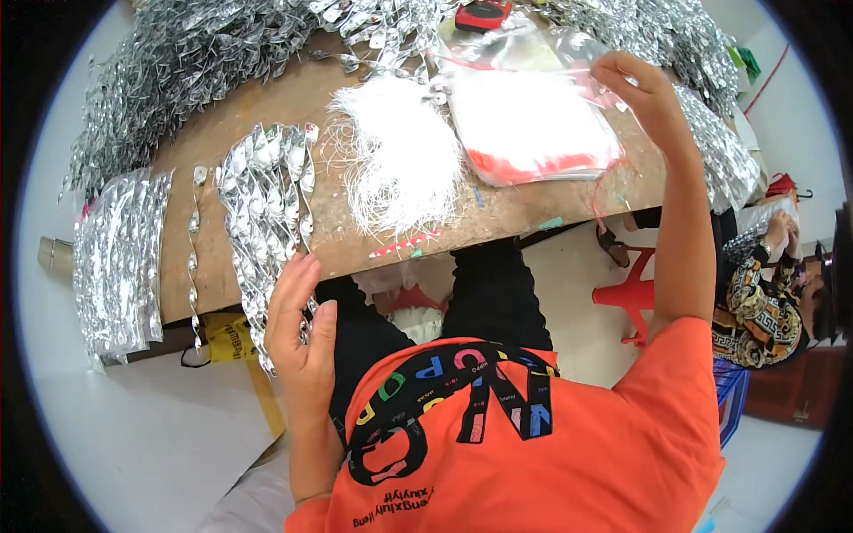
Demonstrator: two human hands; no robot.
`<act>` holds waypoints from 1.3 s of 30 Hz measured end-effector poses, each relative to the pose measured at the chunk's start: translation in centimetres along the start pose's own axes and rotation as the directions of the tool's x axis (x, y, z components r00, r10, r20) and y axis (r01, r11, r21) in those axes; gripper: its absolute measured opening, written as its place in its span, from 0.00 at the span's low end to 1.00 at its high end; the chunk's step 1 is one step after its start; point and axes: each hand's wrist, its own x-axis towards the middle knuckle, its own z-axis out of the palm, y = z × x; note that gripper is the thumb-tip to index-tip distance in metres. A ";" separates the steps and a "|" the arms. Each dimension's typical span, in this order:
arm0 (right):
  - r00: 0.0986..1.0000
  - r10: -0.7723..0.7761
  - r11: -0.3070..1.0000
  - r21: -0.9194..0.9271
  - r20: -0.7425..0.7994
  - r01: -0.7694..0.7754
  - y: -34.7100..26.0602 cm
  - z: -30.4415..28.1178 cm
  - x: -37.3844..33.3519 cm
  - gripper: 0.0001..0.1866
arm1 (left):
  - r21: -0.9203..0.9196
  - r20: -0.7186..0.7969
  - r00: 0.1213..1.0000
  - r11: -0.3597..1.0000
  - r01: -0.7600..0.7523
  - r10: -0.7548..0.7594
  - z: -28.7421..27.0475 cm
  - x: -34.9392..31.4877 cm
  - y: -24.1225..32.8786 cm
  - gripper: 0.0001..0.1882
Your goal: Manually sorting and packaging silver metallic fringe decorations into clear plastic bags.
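Observation:
My left hand (300,324) is at the table's front edge, fingers stretched out and thumb apart. It lies against a bundle of twisted silver foil strips (262,200) that hangs over the edge. My right hand (641,93) is at the far right corner of a stack of clear plastic bags (533,120) with red edging. Its fingers curl to a pinch on the film of a bag; the fingertips are partly hidden. Between the hands lies a loose heap of thin white strings (395,155).
A single twisted foil strip (193,253) and flat silver strips (120,262) lie at the left. Silver foil heaps (204,62) line the table's back. A red-and-black device (482,15) sits beyond the bags. Another person (764,284) sits at the right near a red stool (629,298).

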 end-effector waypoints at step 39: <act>0.915 -0.393 0.871 -0.358 -0.095 0.337 1.0 16.2 8.6 0.06 | -0.616 0.069 0.848 0.646 0.450 -0.525 -7.2 -6.8 0.7 0.22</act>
